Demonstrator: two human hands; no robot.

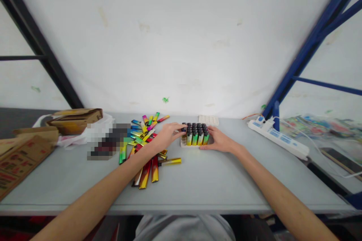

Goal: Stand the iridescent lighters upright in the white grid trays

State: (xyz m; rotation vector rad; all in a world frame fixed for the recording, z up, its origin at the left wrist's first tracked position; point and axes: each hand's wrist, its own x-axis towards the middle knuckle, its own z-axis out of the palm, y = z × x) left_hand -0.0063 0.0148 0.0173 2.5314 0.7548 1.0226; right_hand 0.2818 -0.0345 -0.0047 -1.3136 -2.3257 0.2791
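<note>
Lighters [198, 138] with black tops and yellow-green shiny bodies stand upright in rows in a pale tray [191, 146] on the table. My left hand [167, 135] is at the tray's left side, thumb and fingertips closed around the black top of a lighter [184, 129]; its lower part is partly hidden. My right hand [222, 140] grips the tray's right side, thumb along the front corner and fingers behind the lighters. Left of the tray, under and around my left forearm, lies a loose pile of multicoloured lighters [145, 173].
A second pale tray [208, 120] lies behind, near the wall. Cardboard boxes [75, 122] and a white plastic bag [82, 137] stand at left. A white power strip [278, 138] with cables and a phone [343, 162] are at right. Blue frame posts [307, 49] rise at the right.
</note>
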